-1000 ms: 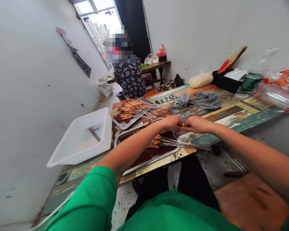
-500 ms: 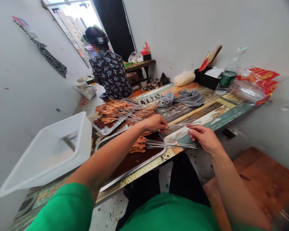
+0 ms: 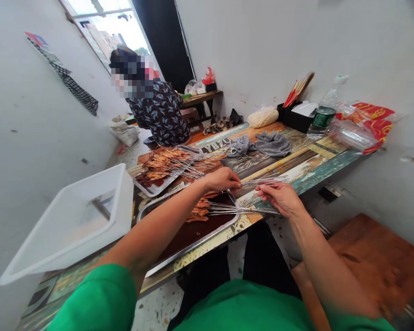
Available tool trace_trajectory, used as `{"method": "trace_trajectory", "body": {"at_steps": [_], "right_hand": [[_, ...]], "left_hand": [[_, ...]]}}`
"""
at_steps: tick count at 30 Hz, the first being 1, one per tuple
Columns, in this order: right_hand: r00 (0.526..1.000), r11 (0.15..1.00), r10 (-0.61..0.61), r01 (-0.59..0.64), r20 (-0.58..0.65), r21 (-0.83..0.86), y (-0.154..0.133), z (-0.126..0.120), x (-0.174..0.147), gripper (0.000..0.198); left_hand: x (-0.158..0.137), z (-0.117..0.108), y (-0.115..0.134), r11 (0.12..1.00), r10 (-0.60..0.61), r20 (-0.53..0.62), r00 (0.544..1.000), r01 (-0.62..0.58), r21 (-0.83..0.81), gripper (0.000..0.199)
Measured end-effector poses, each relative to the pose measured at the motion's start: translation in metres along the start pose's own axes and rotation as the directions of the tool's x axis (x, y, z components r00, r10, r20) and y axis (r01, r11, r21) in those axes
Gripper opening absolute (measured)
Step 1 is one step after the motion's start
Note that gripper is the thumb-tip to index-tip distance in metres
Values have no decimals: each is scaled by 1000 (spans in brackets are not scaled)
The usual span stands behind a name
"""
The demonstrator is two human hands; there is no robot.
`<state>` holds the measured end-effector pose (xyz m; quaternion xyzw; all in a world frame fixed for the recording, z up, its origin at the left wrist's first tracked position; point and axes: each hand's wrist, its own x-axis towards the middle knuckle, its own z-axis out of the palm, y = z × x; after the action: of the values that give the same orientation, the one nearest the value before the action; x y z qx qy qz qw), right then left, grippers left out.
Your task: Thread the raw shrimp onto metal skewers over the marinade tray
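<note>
My left hand (image 3: 225, 179) is closed around a bundle of thin metal skewers (image 3: 251, 182) above the near tray, their bare ends pointing right. My right hand (image 3: 280, 196) is beside those ends, thumb and index finger pinched together; what lies between the fingertips is too small to make out. Below, a second skewer bundle (image 3: 227, 209) with a yellowish band around it juts over the rim of the metal tray (image 3: 193, 250). Its skewered meat (image 3: 198, 214) lies in dark sauce, partly hidden by my left forearm.
Behind stands another tray (image 3: 158, 187) heaped with skewered meat (image 3: 162, 161). A white plastic tub (image 3: 120, 207) is at left. Grey cloths (image 3: 273, 143), a black box (image 3: 295, 118), a water bottle (image 3: 322, 115) and red packaging (image 3: 377, 126) line the table's far side. A person (image 3: 158, 112) sits beyond.
My right hand has moved left along the skewers, closer to my left hand. My left hand keeps its grip in nearly the same place. The seated person's head and body have shifted.
</note>
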<state>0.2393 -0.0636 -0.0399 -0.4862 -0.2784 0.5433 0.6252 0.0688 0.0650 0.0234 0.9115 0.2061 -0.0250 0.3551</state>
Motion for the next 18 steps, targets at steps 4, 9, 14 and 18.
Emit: {"method": "trace_trajectory", "body": {"at_steps": [4, 9, 14, 18], "right_hand": [[999, 1000, 27, -27, 40, 0, 2, -3, 0, 22], [993, 998, 62, -60, 105, -19, 4, -1, -1, 21], [997, 999, 37, -36, 61, -25, 7, 3, 1, 18], [999, 1000, 19, -18, 42, -21, 6, 4, -3, 21]], "left_hand": [[-2, 2, -1, 1000, -13, -17, 1000, 13, -19, 23], [-2, 2, 0, 998, -37, -14, 999, 37, -47, 24], [-2, 1, -2, 999, -37, -47, 998, 37, 2, 22], [-2, 1, -3, 998, -63, -69, 996, 62, -23, 23]]}}
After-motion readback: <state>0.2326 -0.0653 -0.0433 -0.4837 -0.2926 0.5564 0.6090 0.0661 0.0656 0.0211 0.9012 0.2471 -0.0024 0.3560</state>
